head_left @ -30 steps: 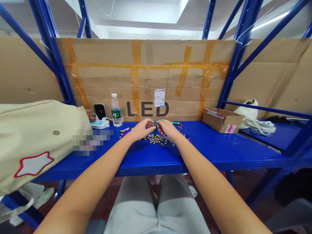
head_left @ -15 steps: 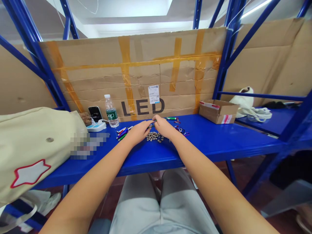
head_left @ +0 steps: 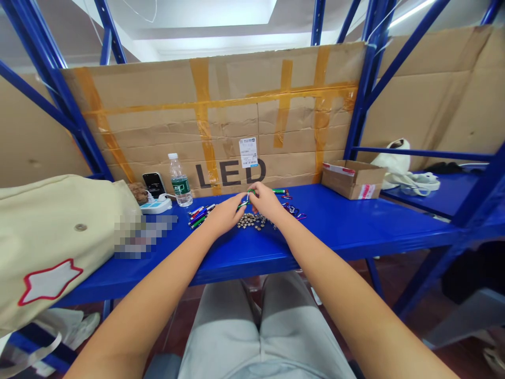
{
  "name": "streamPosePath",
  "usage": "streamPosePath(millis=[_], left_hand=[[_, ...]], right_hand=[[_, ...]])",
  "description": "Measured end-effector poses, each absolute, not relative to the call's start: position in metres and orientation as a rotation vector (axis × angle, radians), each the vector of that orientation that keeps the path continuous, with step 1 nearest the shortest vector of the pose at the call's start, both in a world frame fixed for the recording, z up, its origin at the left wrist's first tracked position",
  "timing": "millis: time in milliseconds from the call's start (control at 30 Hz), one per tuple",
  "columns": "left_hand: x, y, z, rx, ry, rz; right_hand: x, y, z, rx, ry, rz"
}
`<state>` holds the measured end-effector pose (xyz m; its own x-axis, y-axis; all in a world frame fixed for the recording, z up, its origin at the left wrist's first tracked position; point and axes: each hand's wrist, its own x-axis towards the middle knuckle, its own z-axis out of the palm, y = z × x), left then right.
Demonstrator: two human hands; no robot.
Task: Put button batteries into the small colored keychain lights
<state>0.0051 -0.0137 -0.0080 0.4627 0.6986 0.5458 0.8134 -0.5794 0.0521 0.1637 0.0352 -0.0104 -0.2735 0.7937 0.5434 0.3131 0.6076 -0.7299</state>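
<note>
Head view: both hands meet above a blue tabletop, bent over one small green assembly, and the step in hand looks like joining or adjusting its parts. The left hand grips a slim green tube near its tip, while the right hand pinches a green clip just beyond it; whether the two parts are already linked is too small to tell. The next move would seem to call for a steady left hold and a fine fingertip turn or push from the right. Right below lies a scatter of silver button-like pieces — the nearest thing in the way, easily knocked by a lowered hand. Slim coloured tubes lie beside the left hand; coloured carabiners lie by the right forearm, which hides part of that patch. Farther off, well apart from the fingers, stand a water bottle, a white power strip, a smartphone and a cardboard box — none of them blocking the reach.
</note>
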Motion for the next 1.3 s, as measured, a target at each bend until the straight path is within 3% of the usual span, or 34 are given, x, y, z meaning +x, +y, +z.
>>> streamPosePath(millis=[200,433,867,1100,1300], left_hand=[[0.0,-0.01,-0.011,-2.429,-1.323,-0.736],[-0.008,-0.003,-0.008,-2.438,-1.305,-0.841],[-0.004,-0.013,-0.001,-2.358,-1.244,-1.133],[-0.007,-0.012,0.0,-2.406,-1.261,-1.151],[-0.006,-0.011,-0.001,-2.466,-1.211,-1.145]], right_hand=[[0.169,0.035,-0.009,-0.78,-2.054,0.309],[0.166,0.028,-0.01,-0.846,-2.028,0.899],[0.168,0.014,-0.002,-0.663,-1.955,1.328],[0.169,0.017,-0.003,-0.654,-2.091,1.064],[0.168,0.021,-0.008,-0.957,-2.172,0.223]])
